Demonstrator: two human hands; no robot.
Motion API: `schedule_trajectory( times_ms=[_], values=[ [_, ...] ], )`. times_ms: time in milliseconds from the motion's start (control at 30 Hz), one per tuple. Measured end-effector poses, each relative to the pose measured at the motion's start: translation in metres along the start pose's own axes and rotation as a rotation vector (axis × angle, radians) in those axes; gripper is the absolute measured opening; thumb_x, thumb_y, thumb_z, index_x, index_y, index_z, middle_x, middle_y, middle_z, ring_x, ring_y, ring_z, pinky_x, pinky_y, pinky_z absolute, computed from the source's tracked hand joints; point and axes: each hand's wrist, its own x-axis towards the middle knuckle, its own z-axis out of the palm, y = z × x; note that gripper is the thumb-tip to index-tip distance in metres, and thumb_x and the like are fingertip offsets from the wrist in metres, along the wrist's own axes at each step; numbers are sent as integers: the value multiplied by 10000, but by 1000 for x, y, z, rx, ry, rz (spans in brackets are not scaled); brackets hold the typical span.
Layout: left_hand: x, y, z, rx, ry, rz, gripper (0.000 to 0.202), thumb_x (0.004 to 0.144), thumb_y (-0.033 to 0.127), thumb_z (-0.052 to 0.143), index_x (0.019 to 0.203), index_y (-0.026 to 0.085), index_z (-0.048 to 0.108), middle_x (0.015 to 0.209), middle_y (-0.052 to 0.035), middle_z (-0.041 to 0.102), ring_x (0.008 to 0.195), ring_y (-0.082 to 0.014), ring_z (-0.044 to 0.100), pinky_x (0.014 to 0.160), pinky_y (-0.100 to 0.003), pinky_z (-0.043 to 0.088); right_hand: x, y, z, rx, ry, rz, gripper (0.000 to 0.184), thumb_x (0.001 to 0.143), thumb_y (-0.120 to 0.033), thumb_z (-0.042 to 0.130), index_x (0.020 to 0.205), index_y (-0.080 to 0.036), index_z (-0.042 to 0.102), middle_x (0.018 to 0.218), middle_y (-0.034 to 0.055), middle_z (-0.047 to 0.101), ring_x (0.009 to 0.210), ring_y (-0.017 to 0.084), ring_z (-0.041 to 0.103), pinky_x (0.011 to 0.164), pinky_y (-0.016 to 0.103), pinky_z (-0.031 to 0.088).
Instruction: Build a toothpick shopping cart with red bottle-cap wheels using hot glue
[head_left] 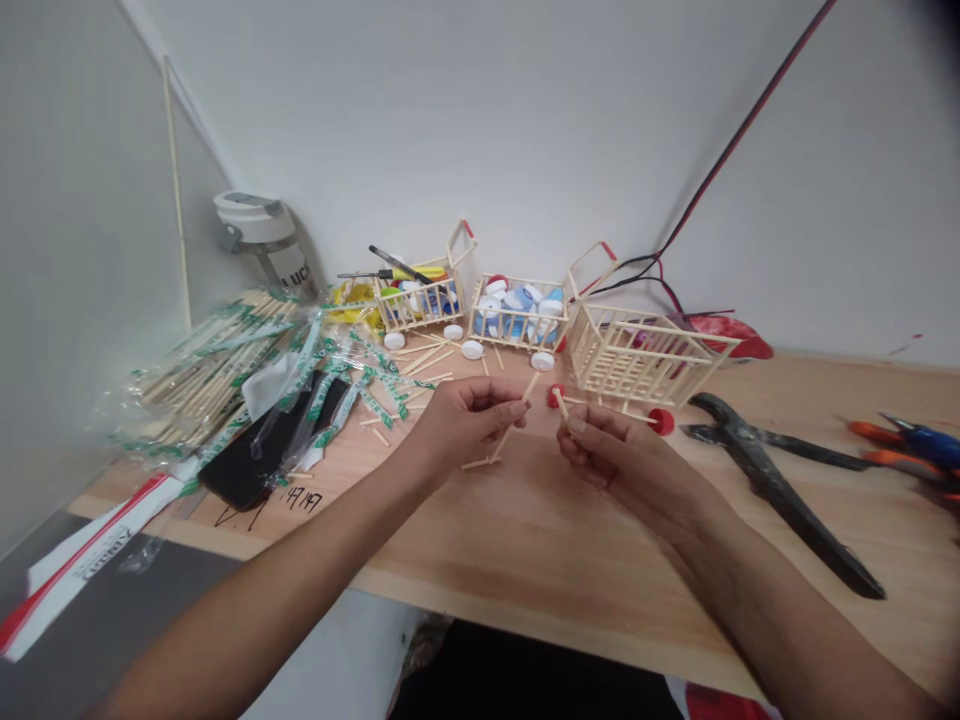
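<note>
My left hand (pixel 465 425) pinches a thin wooden stick (pixel 517 412) between thumb and fingertips, and the stick slants across the gap between my hands. My right hand (pixel 619 462) pinches a short wooden stick (pixel 561 404) that ends at a small red bottle-cap wheel (pixel 555 396). Just beyond my right hand stands a miniature wooden-stick shopping cart (pixel 637 355), with a red wheel (pixel 661 421) at its near corner. A small stick assembly (pixel 480 462) lies on the table under my left hand.
Two smaller stick carts (pixel 420 305) (pixel 517 322) hold bottle caps, and loose white caps (pixel 472 349) and sticks lie around them. A plastic bag of sticks (pixel 217 370), a black phone (pixel 262 450), large black shears (pixel 765 470), and orange-handled tools (pixel 900 445) share the wooden table (pixel 570 560).
</note>
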Motion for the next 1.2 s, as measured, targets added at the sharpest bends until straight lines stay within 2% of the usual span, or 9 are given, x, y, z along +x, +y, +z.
schedule_trajectory(
  times_ms=[100, 233, 433, 600, 800, 1067, 1200],
  values=[
    [-2, -1, 1, -73, -57, -91, 308, 692, 381, 797, 812, 124, 677, 695, 8, 631, 498, -24, 406, 465, -176, 252, 1, 1, 0, -7, 3, -40, 379, 730, -485, 788, 719, -191, 550, 648, -35, 500, 539, 73, 347, 472, 243, 183],
    [-3, 0, 2, -107, -90, -139, 323, 674, 383, 816, 811, 124, 680, 692, 11, 625, 495, -17, 405, 460, -172, 233, 2, 2, -2, -18, -8, -72, 358, 761, -473, 769, 727, -192, 549, 652, -39, 487, 531, 69, 328, 473, 244, 188],
    [-3, 2, 1, -154, -102, -171, 308, 677, 366, 817, 809, 117, 693, 657, 12, 626, 486, -15, 416, 466, -174, 237, 4, 5, -6, -138, -4, -139, 332, 811, -472, 723, 751, -196, 550, 638, -53, 468, 502, 60, 337, 466, 248, 182],
    [-4, 4, 0, -157, -128, -196, 305, 678, 361, 815, 820, 113, 706, 576, 39, 565, 468, -16, 400, 463, -180, 223, 4, 3, -4, -236, 69, -156, 341, 784, -497, 729, 780, -198, 565, 628, -57, 476, 490, 58, 353, 468, 238, 215],
    [-5, 4, 0, -160, -138, -201, 305, 685, 370, 808, 824, 117, 708, 572, 38, 564, 455, -16, 384, 455, -182, 208, 1, -3, 1, -396, 158, -191, 341, 746, -507, 734, 761, -205, 578, 584, -59, 466, 505, 79, 375, 470, 247, 255],
    [-2, 0, -2, -147, -142, -226, 321, 692, 383, 809, 835, 112, 711, 598, 17, 597, 444, -20, 400, 436, -174, 224, 4, -1, -1, -393, 154, -224, 368, 746, -542, 721, 759, -212, 558, 609, -48, 469, 517, 88, 365, 477, 252, 249],
    [0, 4, -2, -170, -130, -223, 334, 661, 384, 827, 827, 116, 714, 587, 26, 582, 439, -19, 388, 438, -171, 242, 6, -1, -3, -381, 145, -241, 397, 738, -577, 717, 757, -214, 557, 642, -34, 482, 541, 100, 376, 482, 256, 258]
  ],
)
